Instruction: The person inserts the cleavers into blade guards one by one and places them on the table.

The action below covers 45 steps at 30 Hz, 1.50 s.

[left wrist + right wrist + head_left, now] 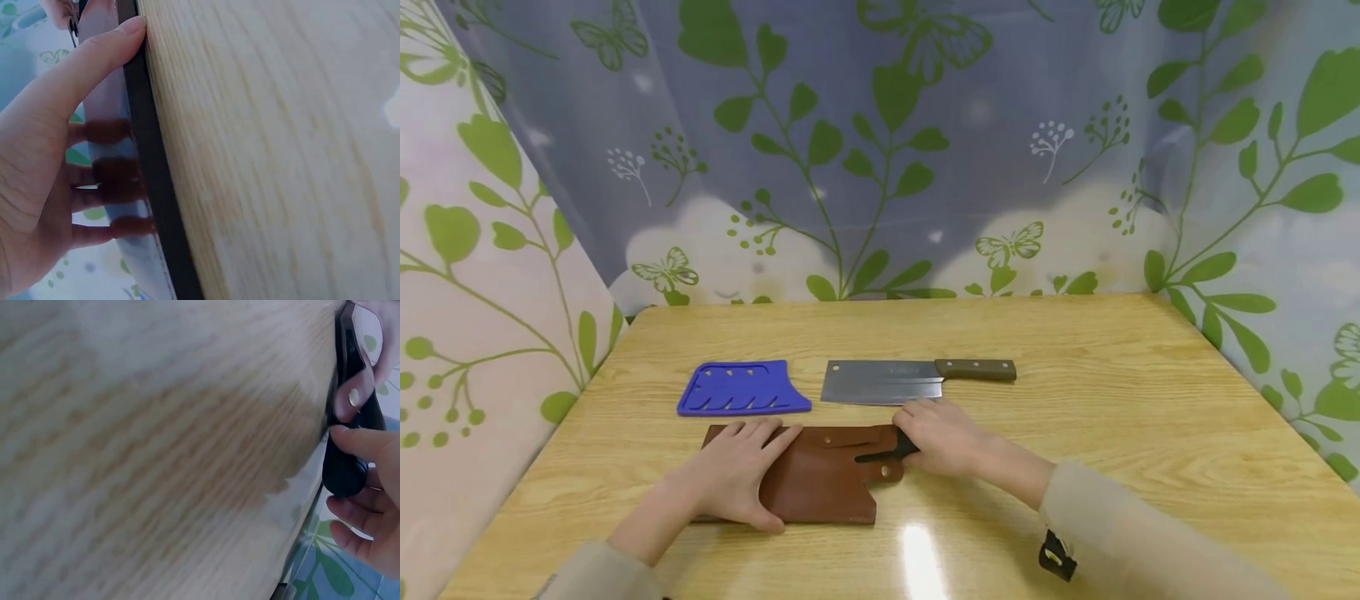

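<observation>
A brown leather knife sheath (820,483) lies flat on the table. My left hand (737,467) rests spread across its left part, with the thumb (122,40) on the near edge and the fingers reaching toward the far edge. From the sheath's right end sticks out the black handle (345,469) of a cleaver, whose blade is hidden inside. The thumb and fingers of my right hand (943,437) hold this handle. Beside it is the sheath's snap strap (886,472) with a metal button.
Behind the sheath, a blue plastic blade guard (741,387) lies on the left. A bare cleaver (880,381) with a wooden handle lies to its right. Patterned curtains (880,167) hang behind the wooden table (1112,375). Near my right sleeve is a small black object (1057,557).
</observation>
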Tool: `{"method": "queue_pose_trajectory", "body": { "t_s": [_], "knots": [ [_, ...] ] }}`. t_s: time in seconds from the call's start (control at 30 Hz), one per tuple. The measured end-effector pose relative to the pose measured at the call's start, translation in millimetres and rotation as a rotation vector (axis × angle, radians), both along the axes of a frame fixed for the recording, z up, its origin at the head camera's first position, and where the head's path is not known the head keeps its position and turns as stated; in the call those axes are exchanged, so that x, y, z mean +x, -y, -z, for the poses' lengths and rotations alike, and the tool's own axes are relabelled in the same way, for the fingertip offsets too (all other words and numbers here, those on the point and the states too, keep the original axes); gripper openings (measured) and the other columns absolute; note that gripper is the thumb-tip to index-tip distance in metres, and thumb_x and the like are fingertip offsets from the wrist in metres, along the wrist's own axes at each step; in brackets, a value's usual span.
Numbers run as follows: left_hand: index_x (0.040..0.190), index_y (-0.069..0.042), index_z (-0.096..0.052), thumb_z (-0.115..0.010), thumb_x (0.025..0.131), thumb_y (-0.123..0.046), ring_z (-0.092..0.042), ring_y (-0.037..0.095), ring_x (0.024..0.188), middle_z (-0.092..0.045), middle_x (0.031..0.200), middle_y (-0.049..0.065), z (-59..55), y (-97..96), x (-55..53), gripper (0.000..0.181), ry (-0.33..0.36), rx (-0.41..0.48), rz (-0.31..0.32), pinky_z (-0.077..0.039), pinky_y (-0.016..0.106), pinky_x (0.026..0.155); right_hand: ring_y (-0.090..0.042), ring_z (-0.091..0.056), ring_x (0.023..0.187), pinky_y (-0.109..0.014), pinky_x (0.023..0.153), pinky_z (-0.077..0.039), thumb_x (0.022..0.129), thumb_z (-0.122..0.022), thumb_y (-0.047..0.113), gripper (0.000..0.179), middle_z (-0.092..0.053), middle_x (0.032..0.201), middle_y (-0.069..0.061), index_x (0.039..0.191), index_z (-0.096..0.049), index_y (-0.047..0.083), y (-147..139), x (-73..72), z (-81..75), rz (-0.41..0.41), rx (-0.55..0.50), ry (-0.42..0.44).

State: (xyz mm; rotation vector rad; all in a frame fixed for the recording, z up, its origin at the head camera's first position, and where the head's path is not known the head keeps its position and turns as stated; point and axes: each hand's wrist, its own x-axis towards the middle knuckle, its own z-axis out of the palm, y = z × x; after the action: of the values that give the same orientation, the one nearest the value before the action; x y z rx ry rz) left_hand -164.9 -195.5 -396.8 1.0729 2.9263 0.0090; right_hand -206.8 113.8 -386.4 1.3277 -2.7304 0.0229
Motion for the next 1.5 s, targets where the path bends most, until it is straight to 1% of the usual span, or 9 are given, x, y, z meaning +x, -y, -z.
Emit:
{"method": "queue_pose_trajectory", "body": {
  "t_s": [0.2, 0.33, 0.43, 0.53, 0.77, 0.93, 1.07, 1.27, 1.5],
  "knots": [
    [0.143, -0.008, -0.035, -0.062, 0.061, -0.076, -0.033, 0.042, 0.128, -0.036, 0.139, 0.024, -6.9, 2.4, -3.4, 0.11, 0.032, 0.056, -0.022, -0.028, 0.06, 0.098, -0.021, -0.057, 0.095, -0.035, 0.082, -0.047, 0.08, -0.069, 0.038, 0.049, -0.06, 0.103, -0.006, 0.113, -0.06, 0.002, -18, -1.4, -6.4, -0.008, -0.051, 0.063],
    [0.139, -0.005, -0.041, -0.063, 0.064, -0.072, -0.039, 0.042, 0.124, -0.043, 0.135, 0.023, -15.9, 10.8, -12.6, 0.104, -0.075, 0.065, -0.042, -0.031, 0.059, 0.096, -0.026, -0.056, 0.101, -0.04, 0.086, -0.046, 0.083, -0.066, 0.04, 0.054, -0.059, 0.11, -0.01, 0.119, -0.057, 0.0, -37, -5.4, -15.0, 0.031, -0.112, 0.078],
    [0.137, -0.004, -0.044, -0.066, 0.066, -0.067, -0.043, 0.041, 0.12, -0.047, 0.131, 0.023, -22.4, 21.8, -23.7, 0.098, -0.155, 0.05, -0.071, -0.032, 0.058, 0.095, -0.027, -0.057, 0.098, -0.043, 0.083, -0.047, 0.082, -0.067, 0.037, 0.051, -0.06, 0.107, -0.011, 0.116, -0.059, 0.001, -53, -11.7, -19.6, 0.08, -0.155, 0.012],
    [0.136, -0.002, -0.045, -0.069, 0.066, -0.063, -0.045, 0.042, 0.117, -0.049, 0.128, 0.024, -26.8, 35.3, -37.5, 0.095, -0.188, 0.049, -0.116, -0.032, 0.06, 0.094, -0.028, -0.058, 0.094, -0.043, 0.079, -0.048, 0.081, -0.07, 0.033, 0.048, -0.061, 0.103, -0.012, 0.114, -0.06, 0.0, -68, -21.4, -21.5, 0.137, -0.18, -0.059],
    [0.138, 0.0, -0.04, -0.067, 0.068, -0.063, -0.042, 0.047, 0.117, -0.046, 0.129, 0.027, -24.0, 62.7, -70.1, 0.098, -0.07, 0.025, -0.284, -0.029, 0.064, 0.093, -0.033, -0.057, 0.093, -0.044, 0.076, -0.049, 0.08, -0.072, 0.027, 0.051, -0.058, 0.105, -0.018, 0.118, -0.056, -0.005, -99, -45.7, -20.8, 0.242, -0.173, -0.095],
    [0.139, 0.0, -0.038, -0.067, 0.064, -0.068, -0.04, 0.048, 0.119, -0.044, 0.131, 0.028, -19.0, 71.7, -87.6, 0.106, -0.033, -0.029, -0.338, -0.029, 0.064, 0.093, -0.036, -0.054, 0.101, -0.049, 0.079, -0.047, 0.081, -0.071, 0.027, 0.055, -0.055, 0.111, -0.021, 0.122, -0.053, -0.005, -111, -60.3, -15.6, 0.311, -0.096, -0.075],
    [0.142, 0.0, -0.033, -0.069, 0.061, -0.068, -0.035, 0.048, 0.123, -0.039, 0.136, 0.028, -19.3, 70.8, -95.0, 0.112, 0.019, -0.051, -0.381, -0.025, 0.064, 0.096, -0.037, -0.052, 0.104, -0.05, 0.081, -0.045, 0.082, -0.07, 0.028, 0.057, -0.054, 0.114, -0.021, 0.124, -0.051, -0.005, -114, -71.4, -15.1, 0.343, -0.063, -0.047],
    [0.142, 0.001, -0.03, -0.069, 0.06, -0.066, -0.028, 0.05, 0.126, -0.031, 0.14, 0.029, -15.2, 65.0, -104.3, 0.113, 0.106, -0.057, -0.37, -0.024, 0.065, 0.096, -0.038, -0.048, 0.112, -0.051, 0.09, -0.041, 0.084, -0.067, 0.032, 0.061, -0.051, 0.122, -0.021, 0.13, -0.047, -0.002, -106, -83.4, -13.8, 0.362, 0.023, 0.023],
    [0.144, -0.002, -0.027, -0.069, 0.062, -0.065, -0.024, 0.049, 0.129, -0.03, 0.144, 0.025, -12.9, 55.5, -112.6, 0.112, 0.218, -0.074, -0.383, -0.017, 0.064, 0.1, -0.037, -0.048, 0.115, -0.053, 0.091, -0.04, 0.088, -0.063, 0.028, 0.053, -0.052, 0.124, -0.02, 0.13, -0.048, 0.001, -93, -90.5, 1.7, 0.343, 0.147, 0.05]
  ]
}}
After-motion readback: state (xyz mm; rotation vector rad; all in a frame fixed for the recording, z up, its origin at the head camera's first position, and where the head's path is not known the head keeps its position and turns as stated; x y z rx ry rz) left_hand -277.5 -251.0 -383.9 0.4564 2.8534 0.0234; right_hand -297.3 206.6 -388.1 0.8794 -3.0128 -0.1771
